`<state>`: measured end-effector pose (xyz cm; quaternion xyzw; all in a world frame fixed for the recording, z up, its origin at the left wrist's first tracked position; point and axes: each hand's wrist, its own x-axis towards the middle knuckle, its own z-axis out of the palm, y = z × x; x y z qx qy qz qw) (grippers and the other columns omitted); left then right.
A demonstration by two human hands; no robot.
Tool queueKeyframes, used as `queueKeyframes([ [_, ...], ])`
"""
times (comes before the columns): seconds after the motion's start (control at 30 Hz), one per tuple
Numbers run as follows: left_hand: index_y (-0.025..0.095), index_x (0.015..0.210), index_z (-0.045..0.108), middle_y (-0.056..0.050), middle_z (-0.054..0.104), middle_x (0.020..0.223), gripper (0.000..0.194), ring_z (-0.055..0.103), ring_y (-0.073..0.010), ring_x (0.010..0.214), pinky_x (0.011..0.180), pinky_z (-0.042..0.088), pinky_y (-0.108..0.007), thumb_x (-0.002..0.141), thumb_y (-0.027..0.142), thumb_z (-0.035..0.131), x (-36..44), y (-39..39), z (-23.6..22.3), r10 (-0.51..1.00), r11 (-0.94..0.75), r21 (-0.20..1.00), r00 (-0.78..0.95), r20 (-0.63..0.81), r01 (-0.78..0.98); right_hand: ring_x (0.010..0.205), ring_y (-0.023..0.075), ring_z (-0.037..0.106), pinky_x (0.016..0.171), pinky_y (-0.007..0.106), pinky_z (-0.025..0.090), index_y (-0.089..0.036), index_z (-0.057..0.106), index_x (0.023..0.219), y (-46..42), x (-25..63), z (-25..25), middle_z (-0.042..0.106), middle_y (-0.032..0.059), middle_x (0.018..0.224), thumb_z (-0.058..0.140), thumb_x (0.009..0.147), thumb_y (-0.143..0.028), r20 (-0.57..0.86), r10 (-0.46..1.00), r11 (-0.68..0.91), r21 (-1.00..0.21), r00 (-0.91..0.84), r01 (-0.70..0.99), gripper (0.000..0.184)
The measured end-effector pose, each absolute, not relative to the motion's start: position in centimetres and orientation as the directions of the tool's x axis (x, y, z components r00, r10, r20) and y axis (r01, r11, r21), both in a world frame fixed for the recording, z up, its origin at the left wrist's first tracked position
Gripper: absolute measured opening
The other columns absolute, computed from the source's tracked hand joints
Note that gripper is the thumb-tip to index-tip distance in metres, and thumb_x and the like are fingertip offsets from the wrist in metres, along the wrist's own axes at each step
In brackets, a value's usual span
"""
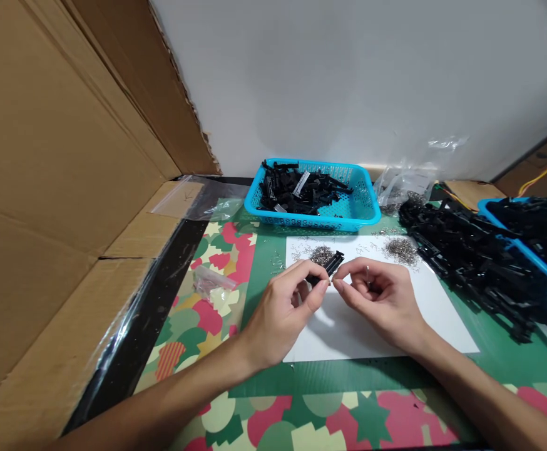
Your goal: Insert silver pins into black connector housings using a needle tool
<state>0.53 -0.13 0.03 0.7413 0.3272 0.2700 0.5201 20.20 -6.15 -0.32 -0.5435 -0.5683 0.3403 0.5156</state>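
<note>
Above a white sheet of paper, my left hand pinches a slim black plastic part, which points up and to the right. My right hand meets it with thumb and forefinger pressed together at the part's near end. What sits between those right fingertips is too small to make out. Just behind the hands is a pile of tiny metal pieces. A second pile of metal pieces lies beyond my right hand.
A blue basket of black parts stands at the back. Loose black parts are heaped at right beside another blue basket. Clear plastic bags lie at back left, and cardboard walls the left side.
</note>
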Motion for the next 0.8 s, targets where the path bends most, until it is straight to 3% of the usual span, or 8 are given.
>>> queueKeyframes([
  [0.13,0.024,0.129,0.063,0.003,0.067,0.086,0.026,0.061,-0.0133,0.067,0.061,0.046,-0.024,0.110,0.040,0.059,0.4,-0.5,-0.6,0.748,-0.310,0.910,0.662,0.055,0.276,0.050,0.0085,0.027,0.050,0.026,0.021,-0.016,0.075,0.081,-5.8,22.4,0.7,0.033,-0.0096,0.054,0.075,0.088,-0.028,0.207,0.964,0.131,-0.915,0.165,0.381,0.014],
  [0.23,0.025,0.151,0.056,-0.004,0.078,0.106,0.044,0.070,-0.0175,0.073,0.066,0.052,-0.029,0.109,0.038,0.062,0.5,-0.9,-1.0,0.721,-0.442,0.821,0.688,0.086,0.361,0.050,0.0087,0.027,0.049,0.026,0.021,-0.016,0.073,0.074,-5.5,24.5,1.5,0.031,-0.0093,0.053,0.074,0.082,-0.027,0.069,0.991,0.006,-0.880,0.115,0.476,0.014],
  [0.37,0.021,0.140,0.072,-0.008,0.083,0.124,0.035,0.080,-0.0257,0.096,0.084,0.060,-0.037,0.108,0.035,0.066,0.5,-1.2,-1.2,0.646,-0.568,0.748,0.749,0.147,0.343,0.050,0.0093,0.028,0.049,0.026,0.023,-0.018,0.070,0.068,-5.4,25.7,1.7,0.032,-0.0085,0.053,0.071,0.079,-0.030,-0.083,0.995,-0.099,-0.834,0.054,0.543,0.017],
  [0.47,0.021,0.131,0.077,-0.005,0.084,0.123,0.028,0.080,-0.0270,0.109,0.088,0.061,-0.037,0.107,0.033,0.068,0.5,-1.1,-1.2,0.629,-0.572,0.758,0.761,0.160,0.314,0.050,0.0097,0.028,0.048,0.027,0.022,-0.018,0.071,0.067,-5.4,25.5,1.5,0.033,-0.0079,0.052,0.068,0.077,-0.029,-0.157,0.988,-0.125,-0.807,-0.006,0.578,0.015],
  [0.63,0.018,0.128,0.080,-0.006,0.086,0.111,0.029,0.081,-0.0253,0.094,0.076,0.059,-0.035,0.103,0.031,0.075,0.6,-0.9,-1.3,0.631,-0.572,0.755,0.760,0.154,0.322,0.051,0.0104,0.030,0.048,0.027,0.023,-0.018,0.072,0.069,-5.1,24.7,1.3,0.037,-0.0071,0.052,0.064,0.077,-0.029,-0.175,0.984,-0.131,-0.792,-0.017,0.596,0.016],
  [0.8,0.018,0.128,0.080,-0.005,0.086,0.106,0.027,0.079,-0.0235,0.089,0.075,0.057,-0.034,0.104,0.029,0.074,0.7,-0.7,-1.4,0.608,-0.568,0.769,0.779,0.152,0.293,0.050,0.0102,0.034,0.050,0.027,0.026,-0.018,0.070,0.068,-5.1,24.2,1.3,0.038,-0.0072,0.052,0.065,0.081,-0.028,-0.095,0.995,-0.067,-0.743,-0.005,0.666,0.017],
])
